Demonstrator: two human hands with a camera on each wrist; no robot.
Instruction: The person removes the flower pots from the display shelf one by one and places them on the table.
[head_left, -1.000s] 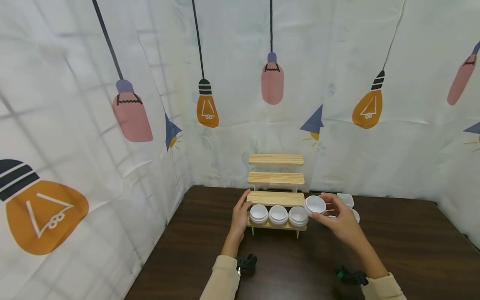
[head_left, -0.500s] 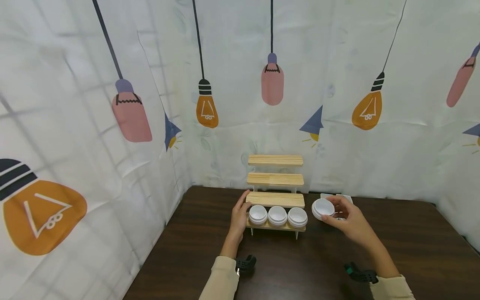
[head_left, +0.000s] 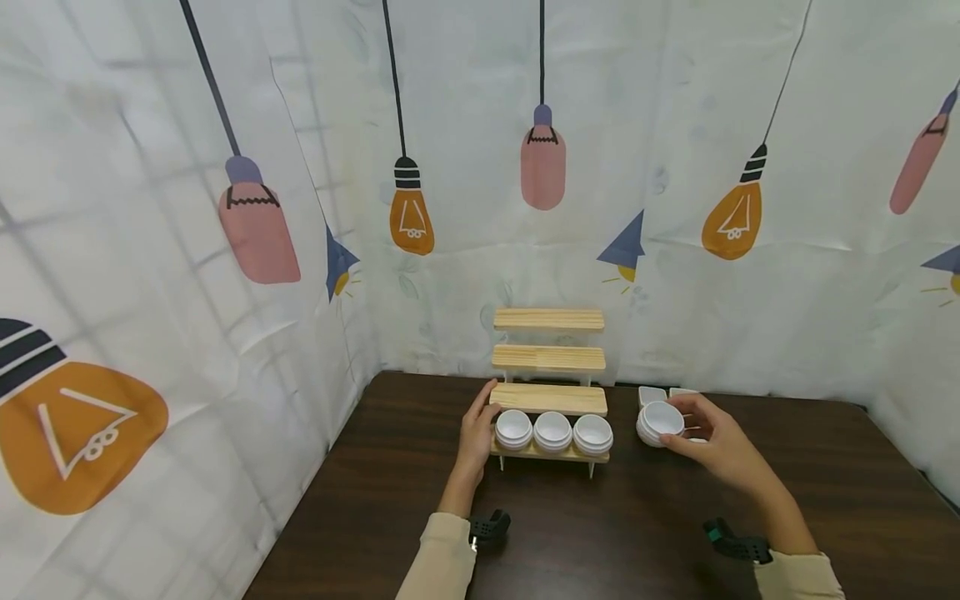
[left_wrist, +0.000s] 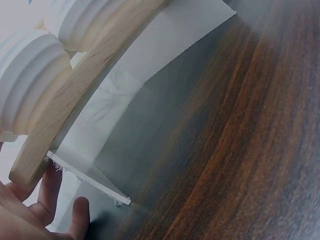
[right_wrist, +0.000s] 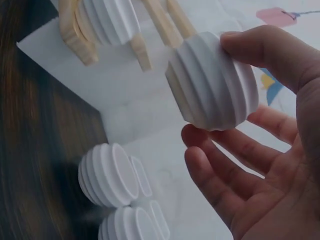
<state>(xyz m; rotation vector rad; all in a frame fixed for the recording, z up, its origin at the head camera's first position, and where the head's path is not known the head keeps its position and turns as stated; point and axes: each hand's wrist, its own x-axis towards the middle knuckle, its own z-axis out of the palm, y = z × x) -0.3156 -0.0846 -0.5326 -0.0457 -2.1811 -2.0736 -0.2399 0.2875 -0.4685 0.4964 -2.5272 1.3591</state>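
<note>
since a light stand could well shift when handled, the left grip (head_left: 474, 437) seems set to steady it: thumb and fingers are bent loosely round the left end of the wooden stand (head_left: 548, 398), near the back edge of the desk (head_left: 600, 537), and hold nothing else. three white pots (head_left: 552, 431) sit upright in a row along the lowest shelf (left_wrist: 95, 75), mouths up, probably put there because that step is the nearest to reach. further right, apart from the stand and raised off the desk, a fourth pot (head_left: 657, 427) is in the right grip (head_left: 716, 442), which is closed just far enough to span it, thumb on one side and fingertips on the other. held by its ribbed wall, it keeps its mouth clear (the ribs likely give some purchase). past it, towards the desk's back edge, squarish white pieces (head_left: 652, 396) show partly behind the grip; by the right wrist view, two more round pots (right_wrist: 102, 175) stand close beside such pieces, bunched perhaps to save room.
</note>
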